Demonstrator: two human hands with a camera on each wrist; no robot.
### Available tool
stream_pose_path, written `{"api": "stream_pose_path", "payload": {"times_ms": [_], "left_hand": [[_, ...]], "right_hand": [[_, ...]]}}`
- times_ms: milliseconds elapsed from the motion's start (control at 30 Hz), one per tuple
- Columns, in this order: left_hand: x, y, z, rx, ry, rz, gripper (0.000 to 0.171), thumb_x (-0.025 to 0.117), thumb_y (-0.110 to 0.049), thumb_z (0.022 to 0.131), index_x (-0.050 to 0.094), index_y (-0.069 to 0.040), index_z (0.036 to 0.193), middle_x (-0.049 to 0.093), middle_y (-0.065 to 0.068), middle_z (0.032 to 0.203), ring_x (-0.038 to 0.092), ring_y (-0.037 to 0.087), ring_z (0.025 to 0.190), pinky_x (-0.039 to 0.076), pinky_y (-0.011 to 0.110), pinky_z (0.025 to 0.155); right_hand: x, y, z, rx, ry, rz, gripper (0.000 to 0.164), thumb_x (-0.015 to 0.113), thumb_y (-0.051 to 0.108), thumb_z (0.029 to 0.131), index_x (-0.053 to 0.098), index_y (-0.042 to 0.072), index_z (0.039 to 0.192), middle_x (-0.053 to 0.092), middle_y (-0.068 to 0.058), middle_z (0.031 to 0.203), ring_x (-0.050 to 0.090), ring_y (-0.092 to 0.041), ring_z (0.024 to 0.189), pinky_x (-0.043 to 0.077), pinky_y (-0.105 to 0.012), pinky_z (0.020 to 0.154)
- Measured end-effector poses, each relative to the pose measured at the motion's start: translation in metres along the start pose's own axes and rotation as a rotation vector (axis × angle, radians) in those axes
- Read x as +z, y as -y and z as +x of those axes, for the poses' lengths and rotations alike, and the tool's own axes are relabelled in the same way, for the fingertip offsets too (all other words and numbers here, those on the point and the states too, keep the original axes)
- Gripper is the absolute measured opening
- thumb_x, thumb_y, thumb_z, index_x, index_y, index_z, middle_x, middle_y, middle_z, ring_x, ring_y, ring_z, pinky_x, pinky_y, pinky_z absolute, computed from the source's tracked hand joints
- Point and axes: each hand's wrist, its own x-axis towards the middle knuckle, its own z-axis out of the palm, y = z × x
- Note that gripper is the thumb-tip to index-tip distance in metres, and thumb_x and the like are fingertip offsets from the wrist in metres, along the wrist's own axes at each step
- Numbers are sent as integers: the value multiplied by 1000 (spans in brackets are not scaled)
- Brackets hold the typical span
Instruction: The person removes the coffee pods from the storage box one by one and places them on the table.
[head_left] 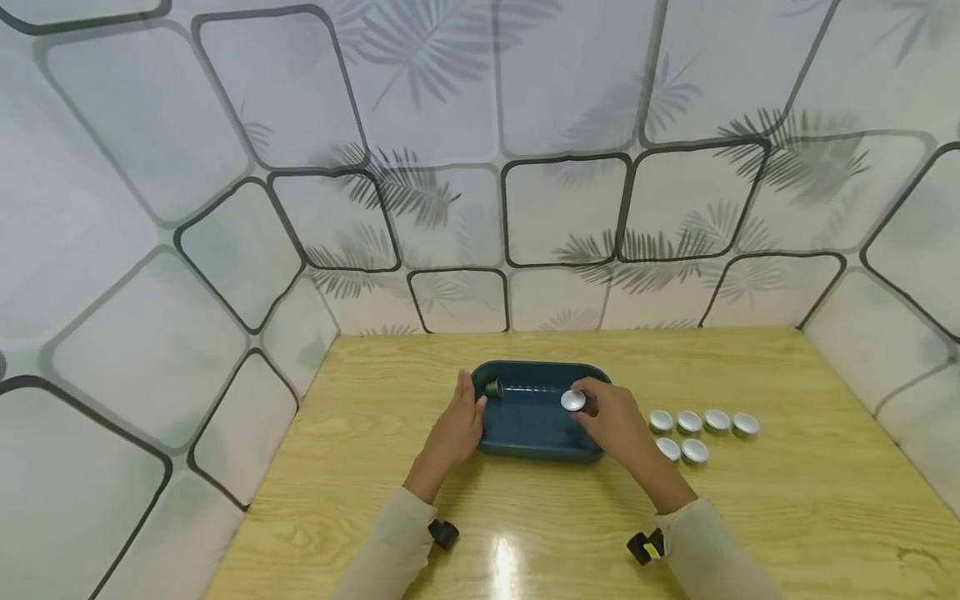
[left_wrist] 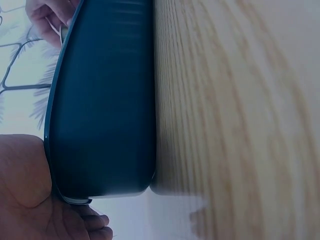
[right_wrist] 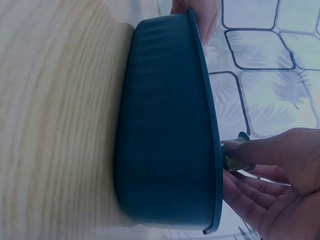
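A dark blue tray (head_left: 536, 429) lies on the table. My left hand (head_left: 456, 421) holds its left rim, thumb over the edge and fingers along the outside; the left wrist view shows the palm (left_wrist: 20, 172) against the rim. Above the tray's right part my right hand (head_left: 617, 417) pinches a green coffee capsule (right_wrist: 237, 156) between thumb and fingers. Its silver lid (head_left: 573, 401) faces the head camera. Another green capsule (head_left: 493, 387) lies tipped on its side in the tray's far left corner.
Right of the tray, several capsules (head_left: 717, 421) stand silver lid up in two rows on the wooden table (head_left: 360, 500); the right forearm partly covers the nearer row. Patterned cloth walls (head_left: 450, 217) rise behind the table and at both sides.
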Motion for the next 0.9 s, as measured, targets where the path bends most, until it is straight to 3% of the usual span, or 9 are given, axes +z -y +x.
{"api": "stream_pose_path", "payload": {"times_ms": [233, 900], "left_hand": [[-1, -1, 0, -1, -1, -6, 64, 29, -29, 114, 6, 10, 158, 6, 28, 166, 17, 37, 152, 25, 49, 120], [-1, -1, 1, 6, 4, -26, 64, 31, -28, 114, 7, 10, 158, 5, 28, 166, 18, 38, 152, 26, 50, 119]], "right_hand": [[-6, -5, -14, -4, -70, 78, 36, 82, -2, 83, 70, 2, 117, 73, -13, 104, 70, -19, 79, 58, -34, 66], [-18, -18, -46, 35, -132, 73, 43, 83, -4, 81, 69, -1, 122, 74, -16, 105, 73, -25, 82, 60, -35, 68]]}}
